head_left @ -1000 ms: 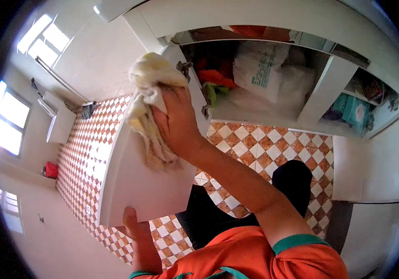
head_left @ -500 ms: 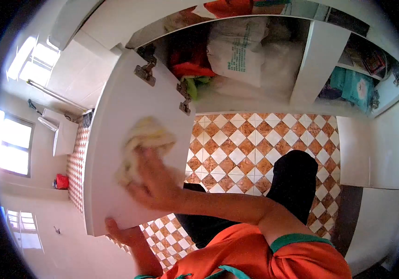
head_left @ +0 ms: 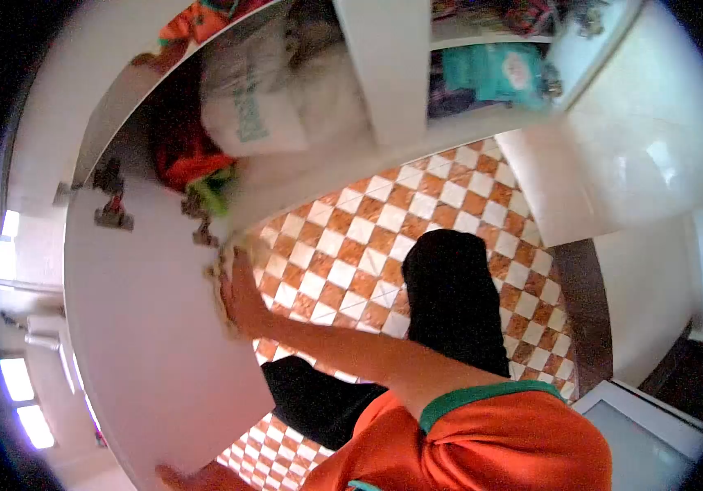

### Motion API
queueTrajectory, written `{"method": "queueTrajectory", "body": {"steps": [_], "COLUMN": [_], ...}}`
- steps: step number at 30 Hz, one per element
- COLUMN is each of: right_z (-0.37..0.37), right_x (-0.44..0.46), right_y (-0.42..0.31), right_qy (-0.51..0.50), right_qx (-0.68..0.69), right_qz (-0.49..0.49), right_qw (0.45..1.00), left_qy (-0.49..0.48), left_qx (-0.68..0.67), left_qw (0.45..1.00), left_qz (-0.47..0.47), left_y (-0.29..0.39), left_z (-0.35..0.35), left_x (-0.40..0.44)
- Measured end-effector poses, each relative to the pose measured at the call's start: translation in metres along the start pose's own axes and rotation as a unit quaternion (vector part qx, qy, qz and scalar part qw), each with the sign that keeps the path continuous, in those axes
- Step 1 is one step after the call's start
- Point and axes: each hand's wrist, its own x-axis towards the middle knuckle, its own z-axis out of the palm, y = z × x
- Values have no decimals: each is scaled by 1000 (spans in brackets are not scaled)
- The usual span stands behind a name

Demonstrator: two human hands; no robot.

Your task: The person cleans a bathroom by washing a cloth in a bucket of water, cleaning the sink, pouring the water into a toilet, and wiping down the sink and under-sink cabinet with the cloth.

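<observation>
My right hand [head_left: 241, 296] presses a pale yellow cloth [head_left: 220, 285] against the side edge of an open white cabinet door [head_left: 159, 335]. Its fingers are wrapped over the cloth, and part of the cloth is hidden behind the hand and blurred. At the bottom of the view, my left hand [head_left: 178, 477] grips the lower edge of the same door. Only some of its fingers show. Metal hinges [head_left: 202, 225] join the door to the cabinet just above the cloth.
Inside the open cabinet are a white plastic bag [head_left: 245, 114], a red bag [head_left: 183, 155] and a green item [head_left: 216, 192]. Teal packets [head_left: 490, 72] sit in the right compartment. My dark-clad knee [head_left: 454, 286] is over the checkered floor [head_left: 351, 262].
My right hand has moved the cloth from the middle of the door's face to its side edge near the hinges. The view has turned, and my left hand still holds the door's lower edge.
</observation>
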Motion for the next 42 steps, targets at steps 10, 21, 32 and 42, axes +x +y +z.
{"method": "queueTrajectory", "body": {"steps": [10, 21, 32, 42], "right_z": [-12, -32, -1, -7], "right_x": [-80, -38, -82, -76], "right_y": [-16, -30, 36, 35], "right_qy": [-134, -79, -159, -201], "right_qx": [451, 384, 451, 434], "right_qz": [442, 471, 408, 426], "right_qw": [763, 790, 778, 768], "left_qy": [-28, -60, -62, -44], "left_qx": [232, 108, -21, -1], "left_qw": [923, 981, 998, 999], "left_qz": [304, 149, -16, 5], "left_y": [-12, -13, 9, 27], "left_z": [1, 9, -1, 11], "left_x": [6, 0, -20, -15]}}
